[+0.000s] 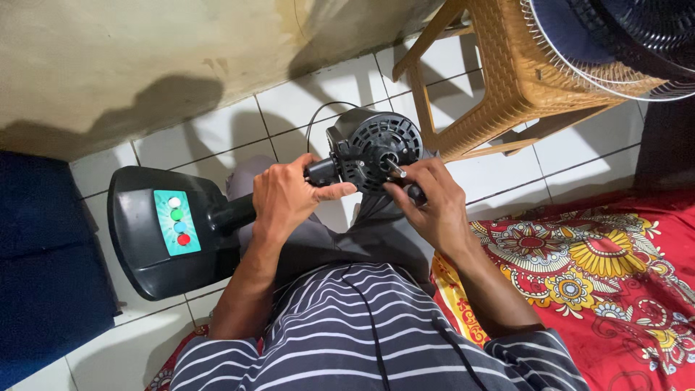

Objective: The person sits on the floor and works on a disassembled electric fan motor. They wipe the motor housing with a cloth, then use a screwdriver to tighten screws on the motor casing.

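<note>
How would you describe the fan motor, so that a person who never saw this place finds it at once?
Start at the woven tan stool on the white tiled floor. Just left of its legs sits the fan motor, between the left hand and right hand. It alone is round, dark and vented, with a bare metal shaft sticking out.

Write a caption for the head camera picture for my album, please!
Left hand grips the neck of a black fan motor while the right hand holds its front near the shaft.

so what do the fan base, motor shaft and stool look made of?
Fan base: black moulded plastic, by its semi-gloss sheen. Motor shaft: bare metal, bright silvery glint. Stool: probably tan plastic moulded as woven rattan; real wicker can't be excluded.
</note>
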